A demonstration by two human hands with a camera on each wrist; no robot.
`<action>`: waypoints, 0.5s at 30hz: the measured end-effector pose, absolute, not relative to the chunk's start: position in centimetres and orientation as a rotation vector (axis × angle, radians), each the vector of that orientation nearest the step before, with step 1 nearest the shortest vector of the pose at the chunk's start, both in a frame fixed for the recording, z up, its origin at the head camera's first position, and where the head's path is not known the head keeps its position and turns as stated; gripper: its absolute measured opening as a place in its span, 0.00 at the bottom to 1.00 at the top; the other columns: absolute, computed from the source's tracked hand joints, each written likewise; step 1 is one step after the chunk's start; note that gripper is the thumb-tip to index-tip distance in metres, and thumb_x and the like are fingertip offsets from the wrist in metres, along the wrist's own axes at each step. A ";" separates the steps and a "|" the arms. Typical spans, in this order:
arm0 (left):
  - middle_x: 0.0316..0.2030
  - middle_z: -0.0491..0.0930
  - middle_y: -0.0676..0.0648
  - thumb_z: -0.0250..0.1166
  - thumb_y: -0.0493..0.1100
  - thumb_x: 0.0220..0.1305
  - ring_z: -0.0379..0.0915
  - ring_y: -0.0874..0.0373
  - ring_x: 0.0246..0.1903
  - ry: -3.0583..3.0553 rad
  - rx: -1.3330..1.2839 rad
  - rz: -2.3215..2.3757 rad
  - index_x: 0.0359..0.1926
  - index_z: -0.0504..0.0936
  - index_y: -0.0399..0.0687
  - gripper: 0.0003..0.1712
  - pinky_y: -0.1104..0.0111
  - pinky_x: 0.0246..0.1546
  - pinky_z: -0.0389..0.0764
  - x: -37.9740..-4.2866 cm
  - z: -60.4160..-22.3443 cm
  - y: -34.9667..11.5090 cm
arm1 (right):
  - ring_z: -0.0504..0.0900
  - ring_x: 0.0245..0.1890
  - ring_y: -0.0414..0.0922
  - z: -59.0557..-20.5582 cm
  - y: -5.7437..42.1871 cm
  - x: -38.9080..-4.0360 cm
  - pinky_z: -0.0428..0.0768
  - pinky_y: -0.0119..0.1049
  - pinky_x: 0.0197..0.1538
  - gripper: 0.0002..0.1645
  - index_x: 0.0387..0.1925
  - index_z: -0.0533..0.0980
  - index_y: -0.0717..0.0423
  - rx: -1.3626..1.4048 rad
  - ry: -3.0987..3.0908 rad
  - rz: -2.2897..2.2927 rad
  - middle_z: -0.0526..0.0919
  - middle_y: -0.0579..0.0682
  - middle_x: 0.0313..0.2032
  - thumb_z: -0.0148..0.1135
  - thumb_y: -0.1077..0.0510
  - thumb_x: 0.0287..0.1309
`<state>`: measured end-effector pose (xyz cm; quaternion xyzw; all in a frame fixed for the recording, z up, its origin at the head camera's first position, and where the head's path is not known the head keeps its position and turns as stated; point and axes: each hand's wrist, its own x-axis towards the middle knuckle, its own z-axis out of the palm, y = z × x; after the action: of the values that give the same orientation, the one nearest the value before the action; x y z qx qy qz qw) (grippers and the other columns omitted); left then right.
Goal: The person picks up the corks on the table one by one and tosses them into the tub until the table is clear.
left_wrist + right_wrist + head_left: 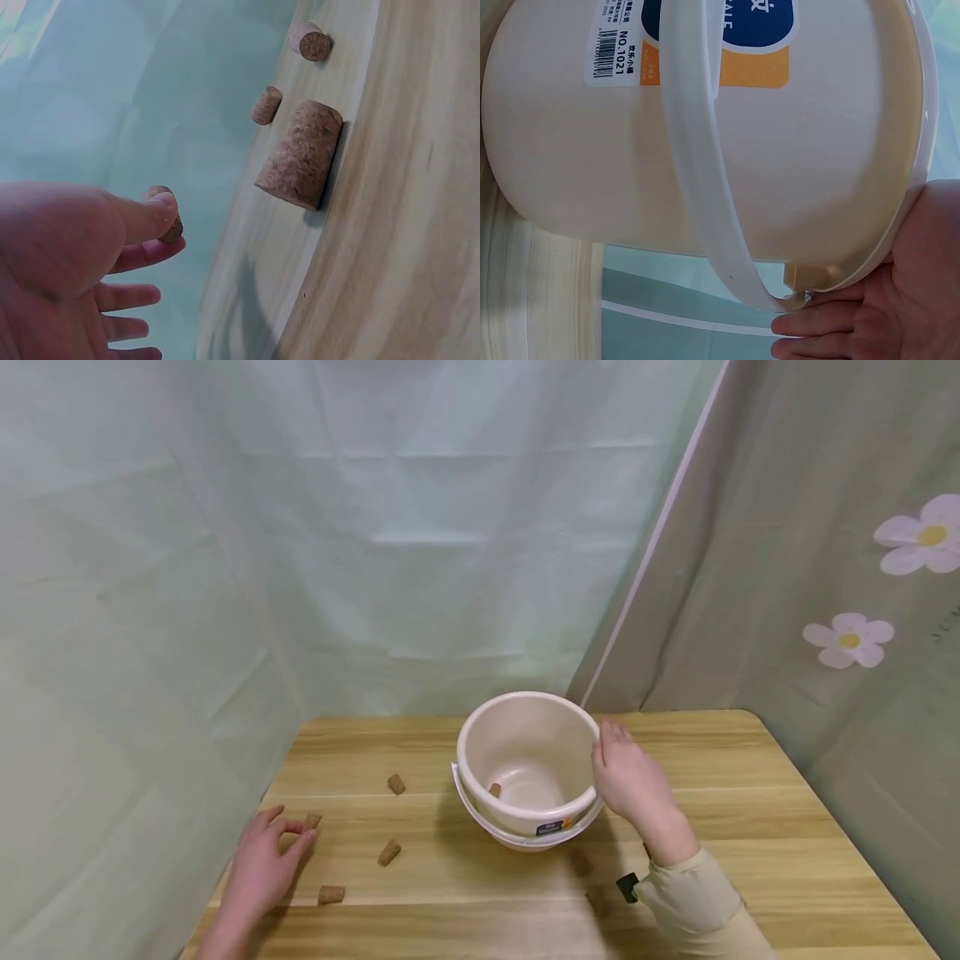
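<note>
My left hand (pixel 262 864) pinches a small cork (pixel 172 229) between thumb and forefinger at the table's left side, the other fingers stretched out. Several more corks lie near it: a close one (pixel 332 894), one (pixel 389 852) further right and one (pixel 396 784) further back. A cream bucket (pixel 528 818) with a white handle (pixel 697 165) stands mid-table, its handle hanging down in front. Inside it lies a cork (pixel 495 790). My right hand (pixel 630 772) holds the bucket's right rim, fingers outside by the handle's joint; its thumb is mostly hidden in the right wrist view.
The wooden table (pixel 750 860) has rounded far corners. Pale green curtains (pixel 450 568) hang behind and to the left, and a grey-green one with white flowers (pixel 847 641) hangs on the right. A small dark piece (pixel 627 887) shows by the right sleeve.
</note>
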<state>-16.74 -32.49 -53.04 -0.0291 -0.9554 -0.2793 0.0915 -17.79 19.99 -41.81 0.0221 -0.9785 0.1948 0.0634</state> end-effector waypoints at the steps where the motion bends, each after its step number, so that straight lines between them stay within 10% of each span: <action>1: 0.67 0.66 0.19 0.69 0.47 0.76 0.59 0.18 0.67 -2.842 -0.083 -0.830 0.43 0.85 0.34 0.16 0.26 0.64 0.63 -16.7 -53.0 -32.4 | 0.61 0.77 0.69 -41.8 20.0 -17.8 0.62 0.65 0.77 0.35 0.79 0.58 0.75 0.065 -2.957 0.589 0.61 0.70 0.78 0.36 0.53 0.85; 15: 0.69 0.65 0.19 0.69 0.49 0.76 0.57 0.16 0.68 -2.857 -0.099 -0.841 0.44 0.86 0.34 0.18 0.24 0.64 0.62 -17.1 -52.5 -31.4 | 0.62 0.77 0.69 -41.6 20.0 -17.9 0.63 0.67 0.76 0.35 0.79 0.58 0.74 0.066 -2.951 0.596 0.62 0.70 0.78 0.36 0.54 0.85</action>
<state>-17.12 -31.41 -52.55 -0.0330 -0.9556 -0.2814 0.0806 -17.86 19.97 -41.60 0.0219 -0.9779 0.1975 0.0651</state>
